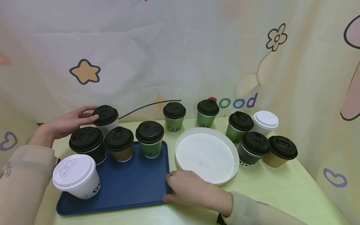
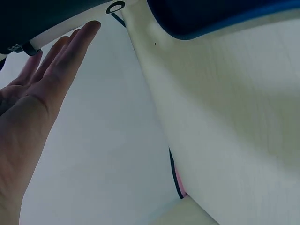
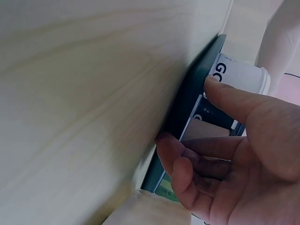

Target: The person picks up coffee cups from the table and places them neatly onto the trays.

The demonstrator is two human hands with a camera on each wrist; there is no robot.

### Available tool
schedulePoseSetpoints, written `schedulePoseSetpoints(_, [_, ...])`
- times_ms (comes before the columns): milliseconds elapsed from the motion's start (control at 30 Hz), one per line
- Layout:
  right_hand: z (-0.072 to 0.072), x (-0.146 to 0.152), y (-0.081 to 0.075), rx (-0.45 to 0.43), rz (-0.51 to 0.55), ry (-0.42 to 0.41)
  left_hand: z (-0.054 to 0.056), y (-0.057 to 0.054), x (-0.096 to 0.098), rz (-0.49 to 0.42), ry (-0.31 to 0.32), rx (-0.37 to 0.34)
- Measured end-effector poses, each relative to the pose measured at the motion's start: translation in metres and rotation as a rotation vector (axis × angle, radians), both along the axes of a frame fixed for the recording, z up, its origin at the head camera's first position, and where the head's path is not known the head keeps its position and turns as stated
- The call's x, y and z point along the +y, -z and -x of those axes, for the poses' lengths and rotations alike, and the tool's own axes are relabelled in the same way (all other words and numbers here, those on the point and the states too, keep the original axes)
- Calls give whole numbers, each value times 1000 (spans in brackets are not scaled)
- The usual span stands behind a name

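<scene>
My left hand point(image 1: 67, 123) reaches over the back left, straight fingers and thumb touching the left side of a black-lidded white cup point(image 1: 106, 118). In the left wrist view, its fingers point(image 2: 70, 61) stretch straight up to a cup's side. My right hand point(image 1: 191, 187) grips the right edge of a blue tray point(image 1: 132, 184), thumb near the front corner. Along the tray stand a white-lidded white cup point(image 1: 76, 176), a black cup point(image 1: 87, 143), a black-lidded brown cup point(image 1: 119, 143) and a black-lidded green cup point(image 1: 150, 139).
Right of the tray lies a round white shallow dish point(image 1: 206, 156). Behind it stand green cups point(image 1: 174, 117); at its right are another green cup point(image 1: 239, 126), a white cup point(image 1: 265, 122), a dark cup point(image 1: 253, 148) and a tan cup point(image 1: 279, 151). A patterned curtain point(image 1: 168, 62) hangs behind the table.
</scene>
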State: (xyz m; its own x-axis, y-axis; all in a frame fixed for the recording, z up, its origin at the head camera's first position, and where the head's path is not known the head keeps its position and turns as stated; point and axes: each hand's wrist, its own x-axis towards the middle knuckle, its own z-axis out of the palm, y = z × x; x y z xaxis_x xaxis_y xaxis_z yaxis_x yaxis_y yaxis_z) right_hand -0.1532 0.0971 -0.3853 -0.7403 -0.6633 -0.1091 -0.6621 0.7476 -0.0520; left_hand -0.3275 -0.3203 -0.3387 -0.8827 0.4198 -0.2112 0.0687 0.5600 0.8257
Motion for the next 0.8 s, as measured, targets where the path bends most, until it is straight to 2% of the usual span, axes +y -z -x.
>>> schedulePoseSetpoints(300, [-1, 0, 1, 17, 8, 3, 2, -1, 3, 20, -6, 6])
schedulePoseSetpoints(800, [-1, -1, 0, 3, 8, 8, -11, 1, -17, -34, -45, 22])
